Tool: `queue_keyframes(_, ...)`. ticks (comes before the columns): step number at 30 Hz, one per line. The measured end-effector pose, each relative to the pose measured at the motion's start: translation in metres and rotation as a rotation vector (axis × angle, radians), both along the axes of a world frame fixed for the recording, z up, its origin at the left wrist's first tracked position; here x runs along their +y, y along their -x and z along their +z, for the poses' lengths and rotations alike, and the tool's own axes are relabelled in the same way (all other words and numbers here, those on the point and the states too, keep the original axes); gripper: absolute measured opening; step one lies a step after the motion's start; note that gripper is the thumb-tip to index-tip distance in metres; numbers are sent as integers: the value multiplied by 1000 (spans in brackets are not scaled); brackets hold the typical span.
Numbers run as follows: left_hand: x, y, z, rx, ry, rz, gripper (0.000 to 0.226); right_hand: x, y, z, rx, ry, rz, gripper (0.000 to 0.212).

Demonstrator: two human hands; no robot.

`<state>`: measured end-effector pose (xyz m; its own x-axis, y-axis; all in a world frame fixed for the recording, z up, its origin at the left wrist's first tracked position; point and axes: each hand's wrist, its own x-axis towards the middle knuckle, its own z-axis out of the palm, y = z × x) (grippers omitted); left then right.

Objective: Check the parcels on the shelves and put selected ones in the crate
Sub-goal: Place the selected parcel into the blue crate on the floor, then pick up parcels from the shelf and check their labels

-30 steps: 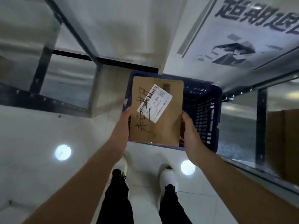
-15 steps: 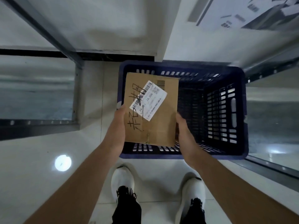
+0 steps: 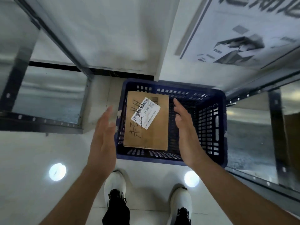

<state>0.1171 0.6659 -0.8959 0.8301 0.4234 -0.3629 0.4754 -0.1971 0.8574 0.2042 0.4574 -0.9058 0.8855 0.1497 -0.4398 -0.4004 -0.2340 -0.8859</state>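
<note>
A flat brown cardboard parcel [image 3: 151, 127] with a white barcode label and black handwriting lies inside the dark blue slotted crate [image 3: 212, 125], against its left side. The crate stands on the pale tiled floor in front of my feet. My left hand [image 3: 103, 133] hovers with straight fingers just left of the crate's left wall, apart from the parcel. Over the crate's middle, right of the parcel, my right hand [image 3: 185, 132] is held flat and holds nothing.
Metal shelf frames stand at the left [image 3: 43, 124] and at the right [image 3: 276, 143], with a brown box [image 3: 292, 143] on the right shelf. A white wall with a printed poster [image 3: 243, 38] rises behind the crate. My white shoes [image 3: 115, 184] stand on the floor.
Both hands gripped the parcel's sides above the crate; they have let go and spread apart, and the parcel now lies in the crate.
</note>
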Motion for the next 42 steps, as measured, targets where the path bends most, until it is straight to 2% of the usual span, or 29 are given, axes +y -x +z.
queue_keyframes(3,-16,7,42,-135,-90,-55,61,-6,4,44,-25,-124,55,48)
queue_keyframes(6,-32,13,83,-241,-98,-63,61,-12,12,91,-60,-192,103,50)
queue_keyframes(14,-68,44,216,-450,-15,-218,62,-59,64,225,-355,-182,89,54)
queue_keyframes(17,-81,67,276,-544,-66,-313,60,-72,103,286,-490,-162,61,55)
queue_keyframes(26,-133,164,487,-858,-97,-497,55,-123,235,499,-819,-113,-37,54)
queue_keyframes(31,-190,202,620,-1025,-77,-608,55,-179,295,628,-1007,-87,-138,55)
queue_keyframes(37,-276,242,754,-1158,-92,-735,57,-262,353,758,-1131,-107,-225,54)
queue_keyframes(42,-365,276,822,-1267,-106,-797,56,-347,394,831,-1196,-81,-260,53)
